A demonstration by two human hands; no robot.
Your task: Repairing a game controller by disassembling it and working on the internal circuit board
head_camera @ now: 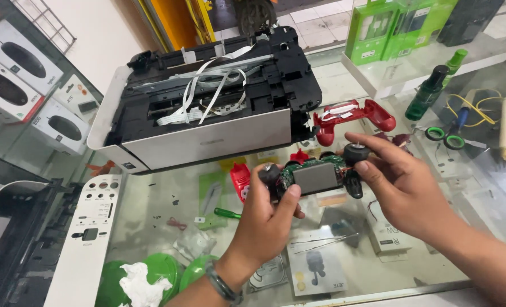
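The person's left hand is closed around the left grip of the stripped game controller core, a green circuit board with a flat grey battery pack on top, thumb pressed against the board's lower edge, holding it in the air just above the glass counter top. The right hand has its fingers partly curled, thumb and forefinger pinching the round black rubber thumbstick cap at the board's right end. With the shell off, the board is bare, and a hard pull or twist on the stick could strain its solder joints or loosen thin wires; a slip could drop the whole core onto the hard glass. Small loose parts could also roll away among the clutter below. The glossy red plastic controller shell half lies just behind, curved and hollow. Farther back sits the opened white and black printer with loose white ribbon cables, matte-cased and angular. A green-handled screwdriver rests on the counter under the hands, and a dark green plastic spray bottle stands off to the right.
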